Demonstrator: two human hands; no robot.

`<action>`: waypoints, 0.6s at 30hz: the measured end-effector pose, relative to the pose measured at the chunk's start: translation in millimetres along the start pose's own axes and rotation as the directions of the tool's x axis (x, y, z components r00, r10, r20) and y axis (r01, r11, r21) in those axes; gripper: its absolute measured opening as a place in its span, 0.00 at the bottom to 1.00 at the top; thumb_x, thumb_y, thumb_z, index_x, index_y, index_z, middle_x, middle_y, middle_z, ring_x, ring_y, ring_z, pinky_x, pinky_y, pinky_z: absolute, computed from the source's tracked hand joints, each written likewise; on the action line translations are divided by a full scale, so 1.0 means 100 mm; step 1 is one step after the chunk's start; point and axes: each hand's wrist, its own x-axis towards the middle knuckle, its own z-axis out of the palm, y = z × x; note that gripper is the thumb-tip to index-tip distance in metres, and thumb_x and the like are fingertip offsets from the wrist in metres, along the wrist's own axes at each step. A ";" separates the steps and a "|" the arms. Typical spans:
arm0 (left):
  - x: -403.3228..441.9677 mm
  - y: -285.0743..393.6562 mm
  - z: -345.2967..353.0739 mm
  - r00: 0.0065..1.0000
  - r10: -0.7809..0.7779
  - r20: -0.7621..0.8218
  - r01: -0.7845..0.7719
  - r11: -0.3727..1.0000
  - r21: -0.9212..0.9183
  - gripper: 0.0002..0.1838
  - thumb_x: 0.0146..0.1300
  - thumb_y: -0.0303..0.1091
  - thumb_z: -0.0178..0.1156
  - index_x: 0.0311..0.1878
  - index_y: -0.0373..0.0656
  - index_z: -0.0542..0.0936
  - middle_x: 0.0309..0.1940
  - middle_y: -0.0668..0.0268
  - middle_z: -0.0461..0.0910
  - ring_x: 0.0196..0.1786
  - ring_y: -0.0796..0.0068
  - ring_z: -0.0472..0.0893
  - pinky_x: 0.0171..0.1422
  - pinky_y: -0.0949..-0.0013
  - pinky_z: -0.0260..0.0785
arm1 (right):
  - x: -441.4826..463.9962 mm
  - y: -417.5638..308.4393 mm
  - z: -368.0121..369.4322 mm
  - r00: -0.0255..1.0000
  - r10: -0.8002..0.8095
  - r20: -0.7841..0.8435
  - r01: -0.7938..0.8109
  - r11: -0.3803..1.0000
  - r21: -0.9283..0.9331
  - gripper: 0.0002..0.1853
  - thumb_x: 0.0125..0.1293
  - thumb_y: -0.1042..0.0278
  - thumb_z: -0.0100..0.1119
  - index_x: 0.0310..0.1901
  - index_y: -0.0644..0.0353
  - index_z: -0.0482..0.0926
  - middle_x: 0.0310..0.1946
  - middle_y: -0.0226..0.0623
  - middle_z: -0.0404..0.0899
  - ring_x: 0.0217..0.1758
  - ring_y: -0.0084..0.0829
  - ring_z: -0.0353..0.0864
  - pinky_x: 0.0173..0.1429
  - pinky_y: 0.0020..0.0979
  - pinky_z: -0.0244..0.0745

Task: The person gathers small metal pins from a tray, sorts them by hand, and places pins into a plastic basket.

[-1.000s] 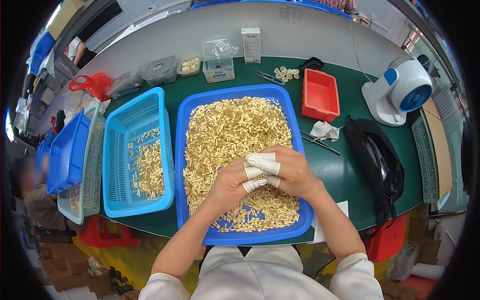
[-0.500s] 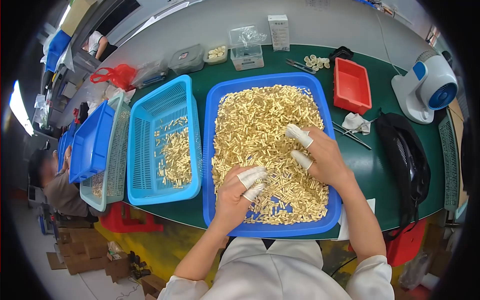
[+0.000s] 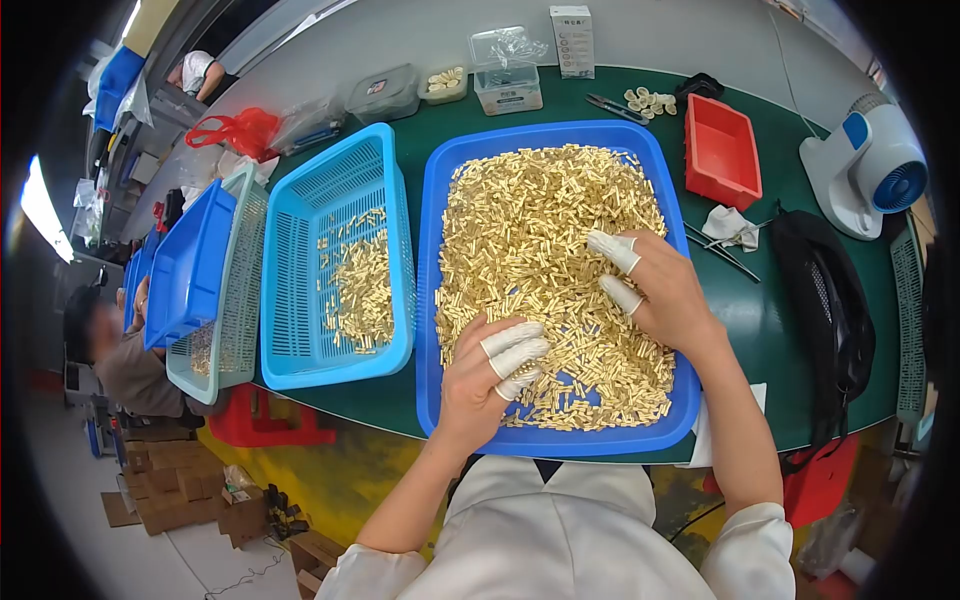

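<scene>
A blue tray (image 3: 430, 300) in front of me holds a thick layer of small, short brass-coloured metal pieces (image 3: 550, 210). My left hand (image 3: 480, 375) is over the near-left part of this layer, white finger cots on its thumb and two fingers. Those fingers stretch side by side, a little apart from the thumb; what lies beneath them is hidden. At the right side of the tray, my right hand (image 3: 665, 295) has its cot-covered thumb and forefinger spread, the tips at the pieces. Blue tray bottom shows through near the left hand.
Left of the tray stands a light-blue basket (image 3: 290, 350) with more pieces. Beyond it are a smaller blue tray (image 3: 190, 270) and a co-worker's sleeve (image 3: 150, 370). To the right are a red bin (image 3: 722, 150), tweezers (image 3: 735, 262), a black bag (image 3: 825, 310) and a fan (image 3: 865, 170).
The camera view has shifted, so the table items sit slightly higher and further right. My left hand has turned; the pieces seen between its fingertips before no longer show. The right hand stays spread.
</scene>
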 end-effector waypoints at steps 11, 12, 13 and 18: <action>0.00 0.02 0.01 0.999 0.048 -0.020 -0.048 0.999 0.001 0.13 0.60 0.33 0.63 0.47 0.43 0.83 0.51 0.63 0.82 0.59 0.59 0.77 0.70 0.51 0.57 | -0.03 0.01 0.00 0.999 0.030 0.034 -0.032 0.998 0.053 0.24 0.56 0.76 0.65 0.56 0.58 0.76 0.37 0.41 0.79 0.45 0.45 0.78 0.48 0.39 0.74; 0.00 0.02 0.01 0.998 0.049 -0.025 -0.049 0.999 0.001 0.13 0.60 0.33 0.63 0.47 0.43 0.83 0.51 0.63 0.82 0.59 0.59 0.77 0.70 0.51 0.57 | -0.03 0.01 0.00 0.999 0.022 0.032 -0.023 0.999 0.049 0.24 0.56 0.76 0.65 0.56 0.58 0.76 0.38 0.41 0.79 0.45 0.45 0.78 0.48 0.39 0.74; -0.01 0.04 0.02 0.998 0.051 -0.025 -0.051 0.999 0.003 0.13 0.60 0.33 0.63 0.47 0.43 0.83 0.51 0.63 0.82 0.59 0.59 0.77 0.70 0.51 0.57 | -0.02 0.01 0.00 1.000 0.013 0.028 -0.014 0.999 0.045 0.24 0.56 0.76 0.65 0.56 0.58 0.76 0.38 0.41 0.79 0.45 0.45 0.78 0.48 0.39 0.74; -0.13 0.28 0.14 0.973 -0.220 0.063 0.201 0.685 -0.700 0.13 0.64 0.39 0.60 0.51 0.51 0.83 0.55 0.64 0.79 0.61 0.59 0.74 0.71 0.49 0.57 | -0.02 0.01 0.00 0.999 0.026 0.022 -0.028 0.997 0.065 0.24 0.55 0.76 0.65 0.56 0.57 0.77 0.38 0.41 0.80 0.44 0.45 0.78 0.47 0.39 0.75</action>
